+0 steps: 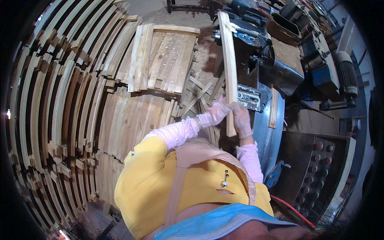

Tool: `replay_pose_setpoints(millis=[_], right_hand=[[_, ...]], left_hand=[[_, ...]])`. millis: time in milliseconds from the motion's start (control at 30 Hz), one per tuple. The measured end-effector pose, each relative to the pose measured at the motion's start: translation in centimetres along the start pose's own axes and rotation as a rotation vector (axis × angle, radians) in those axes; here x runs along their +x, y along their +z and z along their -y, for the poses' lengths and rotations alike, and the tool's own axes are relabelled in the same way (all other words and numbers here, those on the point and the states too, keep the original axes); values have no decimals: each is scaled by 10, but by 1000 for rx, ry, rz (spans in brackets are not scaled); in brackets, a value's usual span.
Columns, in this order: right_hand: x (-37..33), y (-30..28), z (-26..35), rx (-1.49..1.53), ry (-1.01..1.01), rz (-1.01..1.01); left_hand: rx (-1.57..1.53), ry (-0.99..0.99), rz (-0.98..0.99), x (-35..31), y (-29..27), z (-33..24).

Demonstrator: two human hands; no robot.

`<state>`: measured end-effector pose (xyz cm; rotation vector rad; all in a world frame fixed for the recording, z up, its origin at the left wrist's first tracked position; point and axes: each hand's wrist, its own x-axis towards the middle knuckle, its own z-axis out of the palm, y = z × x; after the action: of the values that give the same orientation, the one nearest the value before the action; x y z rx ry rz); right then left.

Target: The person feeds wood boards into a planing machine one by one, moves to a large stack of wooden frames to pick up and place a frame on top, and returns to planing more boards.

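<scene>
Wood: one strip (230, 66) in two gloved hands (218, 112) (241, 117)

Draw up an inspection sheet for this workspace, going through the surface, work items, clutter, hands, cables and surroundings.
Surface: blue metal surface, with a short wooden piece lying on it.
Work items: long wooden strip, held beside the machine.
Clutter: pale shavings on the board stack; crossed wood offcuts nearby.
Hands: left hand and right hand, both gloved, hold the strip near its lower end.
Cables: red cable or hose at lower right; which, I can't tell.
Surroundings: piled wooden strips at left; control panel with round buttons at right.
</scene>
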<state>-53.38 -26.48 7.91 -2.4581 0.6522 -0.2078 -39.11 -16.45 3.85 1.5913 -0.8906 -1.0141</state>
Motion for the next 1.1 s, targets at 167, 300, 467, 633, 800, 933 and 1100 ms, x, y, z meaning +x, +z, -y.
replay_pose_setpoints(millis=[167, 300, 467, 633, 800, 933, 1100], right_hand=[[-113, -34, 4, 610, 693, -336], [-275, -17, -26, -256, 685, -560], [-341, 19, -70, -641, 531, -547], [-196, 0, -108, -635, 639, -645], [-60, -43, -108, -569, 837, -374], [1, 11, -61, 241, 401, -520], [56, 46, 26, 909, 289, -61]], left_hand=[[533, -201, -532, 26, -147, 52], [1137, -535, -798, -18, -280, 116], [1032, -803, -681, -49, -323, 124], [1127, -862, -372, -20, -333, 63], [918, -684, -540, -20, -369, 133], [-212, -179, -312, -38, -220, 41], [242, 75, 194, -56, -91, 5]])
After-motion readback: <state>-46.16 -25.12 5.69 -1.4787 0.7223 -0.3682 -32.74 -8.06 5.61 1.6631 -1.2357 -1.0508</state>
